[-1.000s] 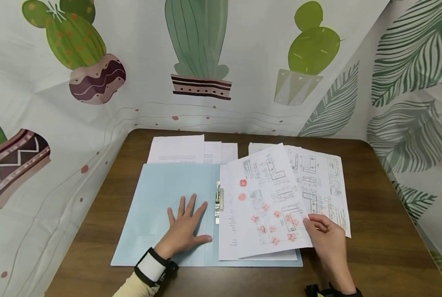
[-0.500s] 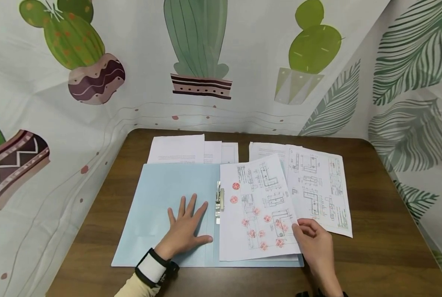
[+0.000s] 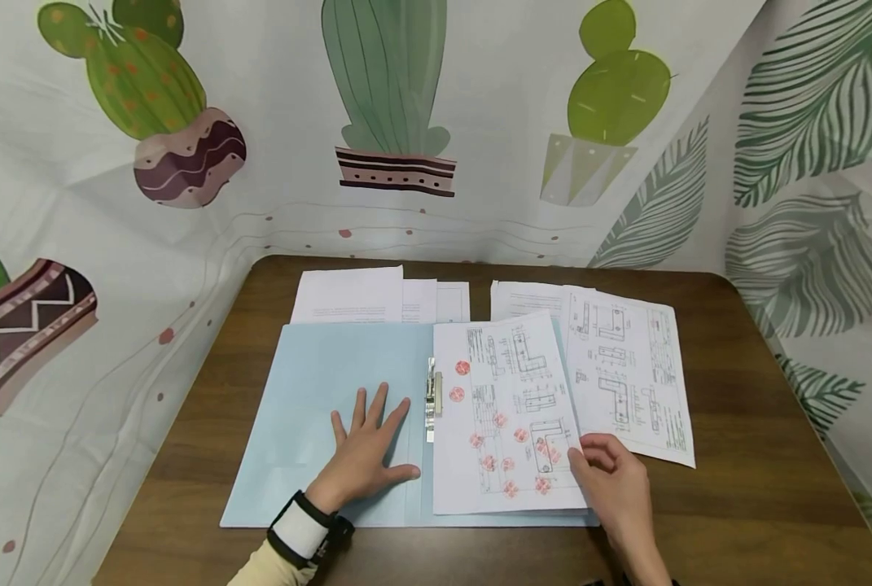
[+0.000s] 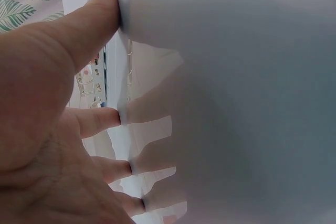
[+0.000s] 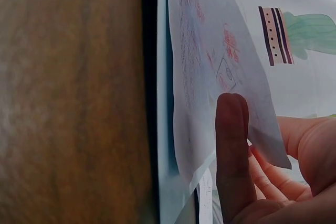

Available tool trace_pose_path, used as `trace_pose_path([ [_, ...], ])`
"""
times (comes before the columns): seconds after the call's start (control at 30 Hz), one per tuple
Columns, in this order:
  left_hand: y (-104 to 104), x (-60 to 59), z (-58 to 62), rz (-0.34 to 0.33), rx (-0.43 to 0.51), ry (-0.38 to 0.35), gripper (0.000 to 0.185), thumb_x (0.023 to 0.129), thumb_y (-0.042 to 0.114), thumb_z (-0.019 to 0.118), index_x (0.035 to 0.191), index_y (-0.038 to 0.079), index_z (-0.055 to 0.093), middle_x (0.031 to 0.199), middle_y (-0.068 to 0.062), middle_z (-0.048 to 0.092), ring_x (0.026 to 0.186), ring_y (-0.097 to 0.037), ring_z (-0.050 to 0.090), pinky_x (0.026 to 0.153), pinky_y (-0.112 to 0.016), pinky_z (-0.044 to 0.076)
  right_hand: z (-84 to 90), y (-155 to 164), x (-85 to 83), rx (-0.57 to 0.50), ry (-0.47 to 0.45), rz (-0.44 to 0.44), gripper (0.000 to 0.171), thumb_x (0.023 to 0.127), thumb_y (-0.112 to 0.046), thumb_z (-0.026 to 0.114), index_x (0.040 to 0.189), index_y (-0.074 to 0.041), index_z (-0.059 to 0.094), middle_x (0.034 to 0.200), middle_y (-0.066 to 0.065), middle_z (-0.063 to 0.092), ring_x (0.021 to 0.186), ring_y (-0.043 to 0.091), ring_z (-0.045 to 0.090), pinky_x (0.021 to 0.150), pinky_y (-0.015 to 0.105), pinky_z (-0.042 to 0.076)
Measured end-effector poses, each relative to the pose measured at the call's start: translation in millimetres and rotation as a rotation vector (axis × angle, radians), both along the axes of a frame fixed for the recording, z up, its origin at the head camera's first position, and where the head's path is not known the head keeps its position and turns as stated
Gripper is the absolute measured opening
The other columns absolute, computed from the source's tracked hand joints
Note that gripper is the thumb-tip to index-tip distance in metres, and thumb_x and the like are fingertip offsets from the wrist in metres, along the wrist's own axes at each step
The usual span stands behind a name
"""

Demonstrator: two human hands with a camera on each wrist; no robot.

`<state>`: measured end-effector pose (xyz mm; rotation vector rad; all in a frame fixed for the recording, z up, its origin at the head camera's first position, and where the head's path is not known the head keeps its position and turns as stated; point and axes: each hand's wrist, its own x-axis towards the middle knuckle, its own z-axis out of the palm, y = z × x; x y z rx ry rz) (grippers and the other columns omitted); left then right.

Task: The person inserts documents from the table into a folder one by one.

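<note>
A light blue folder [image 3: 326, 366] lies spread out on the table, with a metal clip [image 3: 431, 399] at its fold. My left hand [image 3: 365, 452] rests on the left cover with its fingers spread; the left wrist view shows the thumb and fingers straight against the glossy cover. In my right hand [image 3: 615, 480] the lower right edge of a stamped sheet [image 3: 509, 350] is pinched between thumb and fingers. Line drawings and several red stamps mark that sheet. It lies over the folder's right side, its held edge lifted a little in the right wrist view. Papers beneath it are mostly hidden.
Printed sheets [image 3: 348, 293] stick out behind the folder's left cover. Another drawing sheet [image 3: 641, 382] lies to the right, overlapping a text page [image 3: 527, 297] at the back. The brown wooden table [image 3: 751, 456] ends at a cactus-patterned cloth [image 3: 509, 163].
My right hand has moved left with the stamped sheet, bringing it over the folder's right side and straightening it along the clip. The left hand has stayed in place.
</note>
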<state>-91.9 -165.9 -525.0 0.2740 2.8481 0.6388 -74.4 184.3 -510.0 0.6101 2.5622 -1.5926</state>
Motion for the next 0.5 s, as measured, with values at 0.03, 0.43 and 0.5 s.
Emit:
trace_pose_path([
  [0.03,0.0,0.1,-0.4,0.0,-0.002,0.0,0.102,0.075,0.055,0.087,0.156,0.012,0.044,0.168,-0.024,0.016,0.152,-0.055,-0.001,0.104,-0.086,-0.003,-0.3,0.1,0.5,-0.001,0.003,0.005,0.021,0.093,-0.016,0.076,0.112,-0.008,0.07,0.088,0.005,0.078,0.071,0.012,0.066,0.063,0.024,0.048],
  [0.43,-0.5,-0.3,-1.9,-0.001,-0.015,0.008,0.102,0.074,0.056,0.087,0.156,0.012,0.045,0.168,-0.024,0.016,0.152,-0.055,0.0,0.103,-0.086,-0.002,-0.3,-1.1,4.2,0.169,0.036,0.122,0.036,0.093,-0.018,0.077,0.128,-0.013,0.069,0.089,0.003,0.077,0.059,0.009,0.056,0.053,0.024,0.04],
  [0.5,-0.4,-0.4,-1.4,-0.002,-0.012,0.01,0.102,0.074,0.056,0.087,0.156,0.012,0.045,0.168,-0.025,0.017,0.152,-0.056,0.0,0.103,-0.087,-0.002,-0.3,-1.2,4.6,0.183,0.042,0.127,0.036,0.093,-0.018,0.077,0.128,-0.013,0.069,0.089,0.003,0.077,0.06,0.009,0.056,0.053,0.024,0.04],
])
